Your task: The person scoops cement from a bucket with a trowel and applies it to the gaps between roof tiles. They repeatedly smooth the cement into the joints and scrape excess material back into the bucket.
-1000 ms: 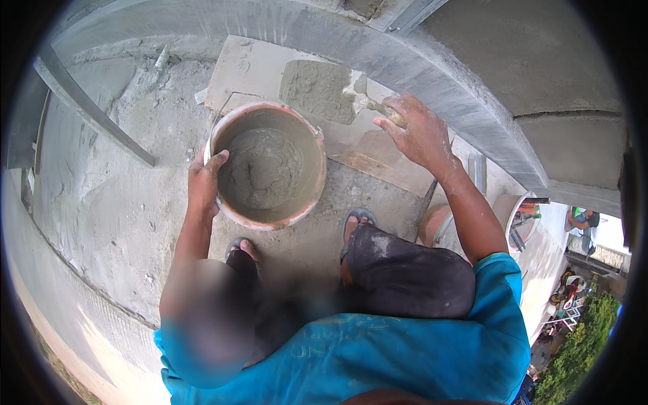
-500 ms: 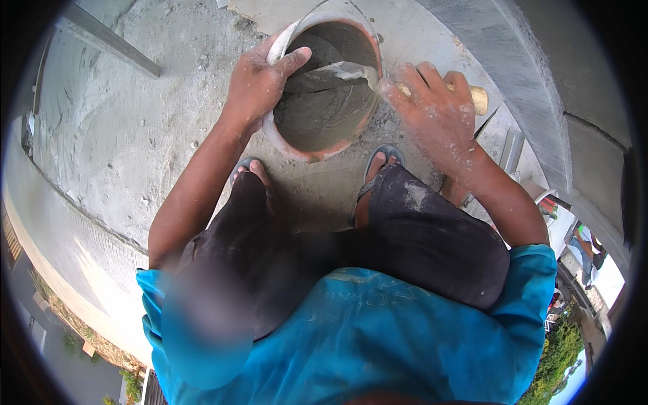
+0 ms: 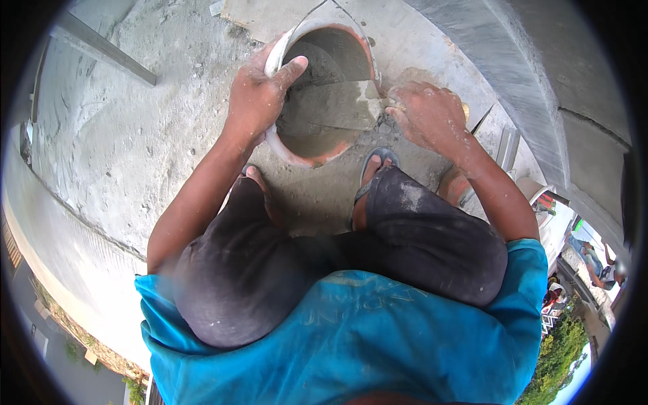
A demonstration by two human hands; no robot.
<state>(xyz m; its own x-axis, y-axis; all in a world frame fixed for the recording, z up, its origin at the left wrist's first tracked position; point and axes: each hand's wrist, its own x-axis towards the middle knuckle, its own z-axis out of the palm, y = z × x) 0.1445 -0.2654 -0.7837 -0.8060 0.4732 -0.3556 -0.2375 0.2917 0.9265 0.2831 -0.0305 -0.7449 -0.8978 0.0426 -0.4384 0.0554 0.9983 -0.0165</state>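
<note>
My left hand [image 3: 260, 91] grips the left rim of a bucket [image 3: 317, 160], its thumb over the edge. Wet grey mortar [image 3: 314, 125] fills the lower part of the tilted bucket, and a thin wire handle arches above its far side. My right hand [image 3: 432, 113] is closed round the wooden handle of a trowel [image 3: 344, 104]. Its flat blade, smeared with mortar, reaches over the bucket's opening from the right rim. The far part of the blade blends with the mortar, so I cannot tell how deep it sits.
Rough grey concrete floor [image 3: 172, 118] spreads to the left, with a straight bar [image 3: 104, 48] lying at the upper left. A curved concrete wall edge [image 3: 520, 67] rises at the right. My sandalled feet stand close to the bucket. Another person [image 3: 597, 266] shows at the far right.
The trowel blade has turned from edge-up to lying flatter and broader across the opening. My right hand has rolled over and shifted slightly nearer; the left stays on the rim.
</note>
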